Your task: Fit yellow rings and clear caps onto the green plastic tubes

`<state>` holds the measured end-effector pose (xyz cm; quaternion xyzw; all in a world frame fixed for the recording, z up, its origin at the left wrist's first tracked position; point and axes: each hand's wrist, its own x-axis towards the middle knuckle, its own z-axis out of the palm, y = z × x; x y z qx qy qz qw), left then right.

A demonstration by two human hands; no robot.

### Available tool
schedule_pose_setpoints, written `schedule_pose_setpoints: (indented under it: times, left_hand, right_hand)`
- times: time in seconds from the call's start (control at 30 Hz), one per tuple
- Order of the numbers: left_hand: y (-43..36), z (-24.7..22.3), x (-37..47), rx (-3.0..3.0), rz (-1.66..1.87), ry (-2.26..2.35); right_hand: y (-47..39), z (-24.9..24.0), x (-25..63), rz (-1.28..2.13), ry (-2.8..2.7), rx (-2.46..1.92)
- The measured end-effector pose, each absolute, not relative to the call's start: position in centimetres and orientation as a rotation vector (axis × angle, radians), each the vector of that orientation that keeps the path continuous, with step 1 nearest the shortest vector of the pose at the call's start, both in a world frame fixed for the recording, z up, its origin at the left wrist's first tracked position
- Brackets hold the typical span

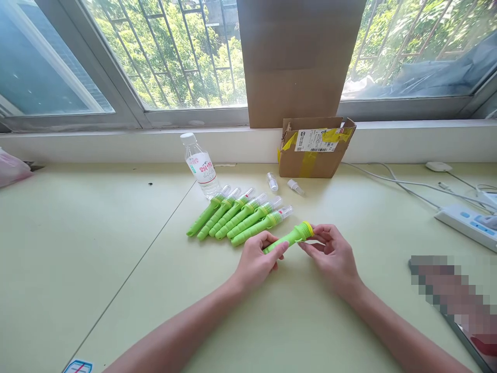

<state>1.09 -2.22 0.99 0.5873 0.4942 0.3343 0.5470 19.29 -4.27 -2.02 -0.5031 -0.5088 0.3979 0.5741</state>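
My left hand [259, 258] is closed round a green ribbed plastic tube [289, 239], which it holds tilted just above the table. At the tube's upper right end is a yellow ring [308, 228]. The fingers of my right hand [333, 254] are curled at that ring, with the thumb close under the tube. Just beyond my left hand, several similar green tubes with clear caps [243, 213] lie side by side in a slanted row. Two loose clear caps, one upright-looking cap [272, 182] and one lying cap [296, 187], are farther back.
Behind the row stands a water bottle [201, 167]. An open cardboard box [316, 150] sits against the window wall. White cables and a power strip [468, 225] lie at the right, with a blurred flat dark-edged object [452, 305] nearer me. A seam runs across the table [97, 248].
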Motion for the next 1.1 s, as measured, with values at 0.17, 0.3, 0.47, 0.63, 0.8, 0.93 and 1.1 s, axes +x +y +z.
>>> schedule_pose_setpoints:
  times: [0.17,0.3,0.47,0.63,0.8,0.93,1.1]
  left_hand:
    - [-1.9,1.1,0.8,1.371,0.742,1.137]
    - [-1.6,1.3,0.6,1.334,0.701,1.098]
    - [-1.3,1.5,0.5,1.296,0.657,1.075]
    - [-1.2,1.7,0.4,1.301,0.607,1.045]
    - [-1.2,1.7,0.4,1.304,0.604,1.045]
    - [-1.2,1.6,0.4,1.307,0.610,1.035]
    - [-1.2,1.4,0.5,1.317,0.638,1.049]
  right_hand:
    - [-4.3,-1.9,19.3,0.908,-1.184,-1.217]
    - [-4.4,-1.9,19.3,0.885,-1.188,-1.215]
    - [-4.4,-1.9,19.3,0.851,-1.227,-1.224]
    - [-4.5,-1.9,19.2,0.824,-1.260,-1.209]
    - [-4.5,-1.9,19.1,0.790,-1.238,-1.237]
    - [-4.5,-1.9,19.2,0.763,-1.226,-1.240]
    - [-4.7,-1.8,19.2,0.736,-1.204,-1.248]
